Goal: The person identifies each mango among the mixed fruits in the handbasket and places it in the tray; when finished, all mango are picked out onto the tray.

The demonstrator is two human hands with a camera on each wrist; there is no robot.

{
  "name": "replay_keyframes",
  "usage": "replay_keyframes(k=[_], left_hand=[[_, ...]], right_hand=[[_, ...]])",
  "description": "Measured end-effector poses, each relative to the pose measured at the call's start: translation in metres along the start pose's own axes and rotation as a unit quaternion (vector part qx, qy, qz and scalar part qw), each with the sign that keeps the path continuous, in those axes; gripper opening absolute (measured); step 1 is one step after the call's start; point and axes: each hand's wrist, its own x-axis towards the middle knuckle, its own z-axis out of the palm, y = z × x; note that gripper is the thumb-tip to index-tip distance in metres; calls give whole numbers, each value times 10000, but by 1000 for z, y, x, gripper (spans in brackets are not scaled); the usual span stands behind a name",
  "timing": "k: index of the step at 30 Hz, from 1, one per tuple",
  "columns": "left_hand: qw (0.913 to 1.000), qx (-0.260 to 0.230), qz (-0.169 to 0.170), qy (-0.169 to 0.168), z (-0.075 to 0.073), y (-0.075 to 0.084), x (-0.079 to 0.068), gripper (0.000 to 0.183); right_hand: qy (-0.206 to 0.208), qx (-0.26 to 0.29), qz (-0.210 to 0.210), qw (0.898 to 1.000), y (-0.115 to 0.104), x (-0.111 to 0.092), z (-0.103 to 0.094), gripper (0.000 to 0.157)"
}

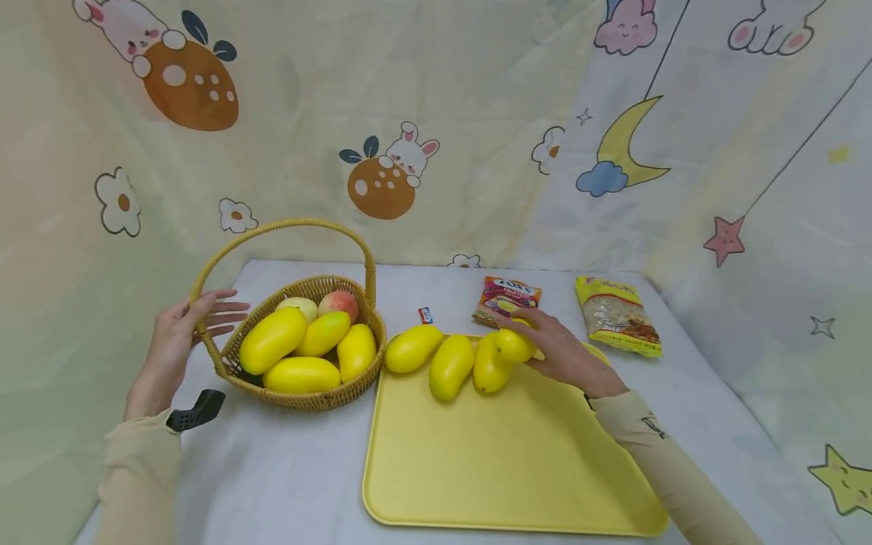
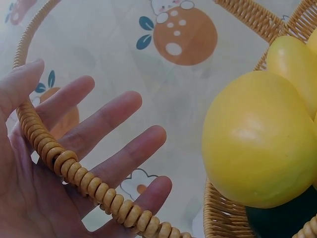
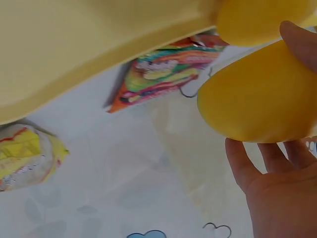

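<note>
A yellow mango (image 1: pixel 515 344) is held by my right hand (image 1: pixel 568 354) above the back edge of the yellow tray (image 1: pixel 497 462). In the right wrist view, thumb and fingers grip the mango (image 3: pixel 257 99) from opposite sides. Three more mangoes lie along the tray's back edge; the rightmost mango (image 1: pixel 490 371) is partly covered by the held one. My left hand (image 1: pixel 172 337) touches the handle of the wicker basket (image 1: pixel 306 401). In the left wrist view, the handle (image 2: pixel 84 178) crosses the palm while the fingers (image 2: pixel 111 111) spread out straight.
Inside the basket sit several mangoes (image 1: pixel 272 341), a peach (image 1: pixel 338 304) and a pale round fruit (image 1: pixel 297 306). Behind the tray lie a candy bag (image 1: pixel 507 299), a small wrapped candy (image 1: pixel 425 315) and a yellow food bag (image 1: pixel 618 318). A printed cloth (image 1: pixel 477 189) hangs behind.
</note>
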Motion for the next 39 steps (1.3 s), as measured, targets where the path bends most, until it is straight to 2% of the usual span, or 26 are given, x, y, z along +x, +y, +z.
replay_keyframes(k=[8, 20, 29, 39], left_hand=[[9995, 270, 116, 74, 1, 1, 0, 39], [9999, 7, 134, 33, 1, 0, 0, 34], [10000, 2, 44, 7, 0, 2, 0, 36], [9999, 134, 37, 47, 1, 1, 0, 37]], right_hand=[[45, -9, 4, 10000, 10, -18, 11, 78], [-291, 82, 403, 9987, 17, -34, 25, 77], [-2, -24, 64, 10000, 21, -41, 32, 76], [-77, -173, -1, 9998, 18, -44, 38, 71]])
